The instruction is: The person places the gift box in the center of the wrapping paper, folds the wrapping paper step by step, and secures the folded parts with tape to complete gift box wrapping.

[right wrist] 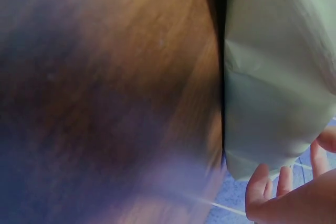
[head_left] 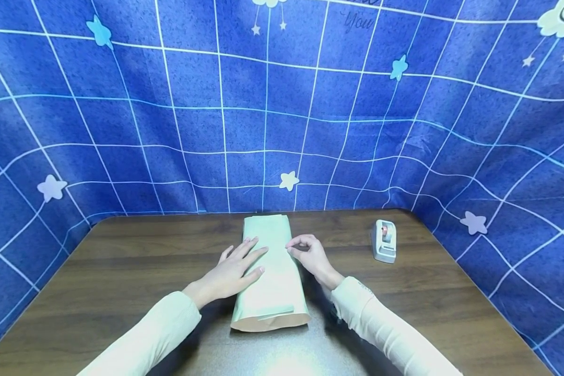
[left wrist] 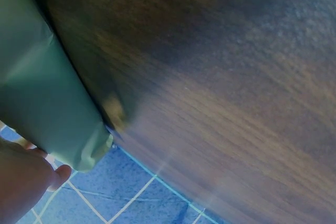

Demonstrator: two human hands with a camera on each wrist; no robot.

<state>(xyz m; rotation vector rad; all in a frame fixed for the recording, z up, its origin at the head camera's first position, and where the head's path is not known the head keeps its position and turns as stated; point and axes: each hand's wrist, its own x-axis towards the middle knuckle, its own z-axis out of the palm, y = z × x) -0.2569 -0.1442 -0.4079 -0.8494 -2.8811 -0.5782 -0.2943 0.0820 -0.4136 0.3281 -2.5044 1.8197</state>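
On the middle of the table [head_left: 122,261], see a pale green paper wrap [head_left: 280,282], lying lengthwise away from the body, tan at the seemingly open near end. Probably light and smooth, soft-walled, apt to crease or dent under a hard squeeze. Best taken low along both long sides with flat palms, away from that loose end. Note the left hand [head_left: 235,271] resting over the left edge and top, fingers extended and spread. At the right edge, note the right hand [head_left: 312,256] with thumb and forefinger bent close together; cannot tell whether pinching anything. Angled inward with both forearms, in white sleeves [head_left: 143,326]. Farther right, well apart: a tape dispenser [head_left: 384,244].
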